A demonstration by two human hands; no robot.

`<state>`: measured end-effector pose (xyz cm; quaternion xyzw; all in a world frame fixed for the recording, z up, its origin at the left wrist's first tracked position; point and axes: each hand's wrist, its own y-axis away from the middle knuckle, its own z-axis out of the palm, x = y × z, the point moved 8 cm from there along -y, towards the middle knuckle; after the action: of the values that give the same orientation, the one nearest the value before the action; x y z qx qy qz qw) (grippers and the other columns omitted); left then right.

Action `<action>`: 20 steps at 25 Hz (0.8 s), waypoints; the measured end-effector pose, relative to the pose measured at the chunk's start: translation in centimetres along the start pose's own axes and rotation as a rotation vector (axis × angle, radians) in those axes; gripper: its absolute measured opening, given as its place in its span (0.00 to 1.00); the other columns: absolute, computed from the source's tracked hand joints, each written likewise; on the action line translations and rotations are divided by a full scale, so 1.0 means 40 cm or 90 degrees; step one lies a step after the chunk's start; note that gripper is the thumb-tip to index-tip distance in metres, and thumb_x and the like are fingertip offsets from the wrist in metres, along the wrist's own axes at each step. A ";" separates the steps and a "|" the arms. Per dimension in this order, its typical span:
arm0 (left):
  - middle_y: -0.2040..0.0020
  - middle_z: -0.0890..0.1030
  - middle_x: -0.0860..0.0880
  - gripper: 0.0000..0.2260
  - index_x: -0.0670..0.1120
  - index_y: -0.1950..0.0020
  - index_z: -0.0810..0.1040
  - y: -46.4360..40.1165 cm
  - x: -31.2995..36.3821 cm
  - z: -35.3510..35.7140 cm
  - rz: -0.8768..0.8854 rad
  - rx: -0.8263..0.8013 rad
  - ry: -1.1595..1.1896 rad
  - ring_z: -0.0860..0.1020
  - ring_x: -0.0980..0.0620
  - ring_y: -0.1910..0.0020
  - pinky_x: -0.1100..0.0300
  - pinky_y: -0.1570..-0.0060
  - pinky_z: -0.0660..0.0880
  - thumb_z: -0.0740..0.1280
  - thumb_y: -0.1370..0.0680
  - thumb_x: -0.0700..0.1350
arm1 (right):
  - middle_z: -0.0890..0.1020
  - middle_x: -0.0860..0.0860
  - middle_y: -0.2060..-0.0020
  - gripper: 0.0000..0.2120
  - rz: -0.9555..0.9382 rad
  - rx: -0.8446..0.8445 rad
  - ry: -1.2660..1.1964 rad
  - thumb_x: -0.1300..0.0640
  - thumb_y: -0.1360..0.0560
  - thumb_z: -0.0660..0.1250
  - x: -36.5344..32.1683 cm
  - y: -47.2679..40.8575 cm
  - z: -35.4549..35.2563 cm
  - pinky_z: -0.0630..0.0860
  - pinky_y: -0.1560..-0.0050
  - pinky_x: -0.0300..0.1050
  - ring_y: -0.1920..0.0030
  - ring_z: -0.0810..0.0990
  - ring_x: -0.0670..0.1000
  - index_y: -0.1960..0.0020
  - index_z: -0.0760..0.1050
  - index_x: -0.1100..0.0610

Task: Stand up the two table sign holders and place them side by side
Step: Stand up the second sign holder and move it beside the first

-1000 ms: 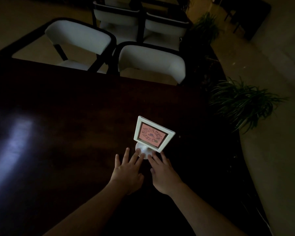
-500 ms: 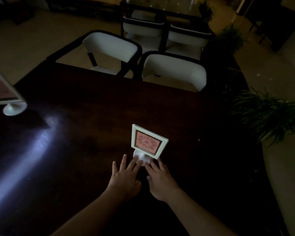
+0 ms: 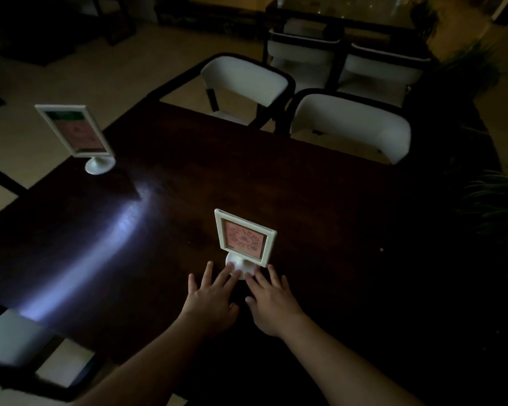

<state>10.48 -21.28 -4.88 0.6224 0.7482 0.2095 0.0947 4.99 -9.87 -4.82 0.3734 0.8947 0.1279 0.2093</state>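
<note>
A white sign holder with a pink card [image 3: 244,238] stands upright on its round base near the middle of the dark wooden table [image 3: 305,200]. My left hand [image 3: 211,297] and my right hand [image 3: 271,300] lie flat on the table with fingers spread, and their fingertips touch the near rim of that base. A second, taller white sign holder [image 3: 78,136] stands upright far off at the table's left corner, well apart from the first.
Two white chairs [image 3: 349,124] with dark frames are pushed against the table's far edge, with more behind them. Potted plants [image 3: 498,218] stand off the right edge. Another chair seat [image 3: 9,338] shows at the near left. A pale light streak crosses the tabletop.
The view has swung left, bringing the second sign holder fully into sight at the left corner. Both hands stay at the near holder's base with fingers spread.
</note>
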 end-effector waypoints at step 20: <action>0.19 0.40 0.55 0.35 0.58 0.21 0.41 -0.068 -0.549 -0.115 0.027 0.019 0.010 0.34 0.39 0.24 0.29 0.30 0.42 0.54 0.23 0.59 | 0.47 0.50 0.18 0.30 0.039 -0.018 0.018 0.45 0.16 0.51 -0.417 -0.366 -0.046 0.42 0.24 0.65 0.20 0.39 0.61 0.18 0.45 0.49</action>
<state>10.75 -43.86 -4.53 0.6376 0.7388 0.2053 0.0749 5.68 -32.13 -4.18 0.3957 0.8839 0.1521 0.1975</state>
